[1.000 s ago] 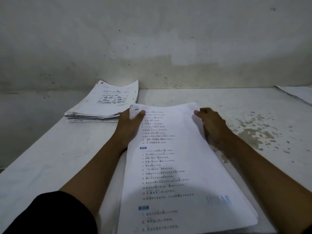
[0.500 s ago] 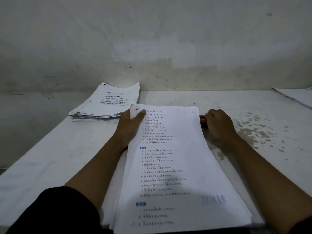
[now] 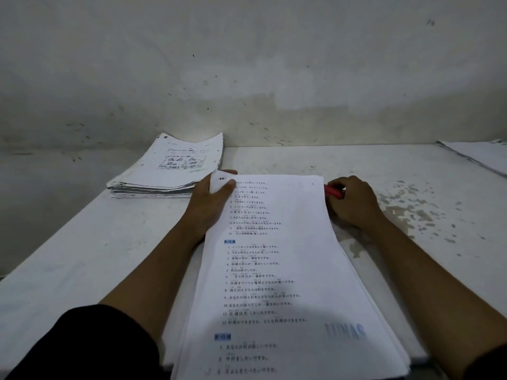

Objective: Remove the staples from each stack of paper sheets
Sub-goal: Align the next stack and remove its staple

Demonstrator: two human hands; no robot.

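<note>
Left hand (image 3: 212,200) grips the top-left corner of the near stack (image 3: 277,270), thumb on top of the page, fingers tucked beneath, right beside the staple marks (image 3: 222,178). Right hand (image 3: 352,202) is closed round a red tool (image 3: 333,191) at the stack's far right edge, touching the bench (image 3: 384,165); I take it for the staple remover. The stack lies lengthwise between the two forearms. To do this well, bring the tool across to that pinned corner, keep the corner flat and firm, slide under the staple and lift gently so the paper doesn't tear. Another stack (image 3: 170,171) waits just behind the left hand.
</note>
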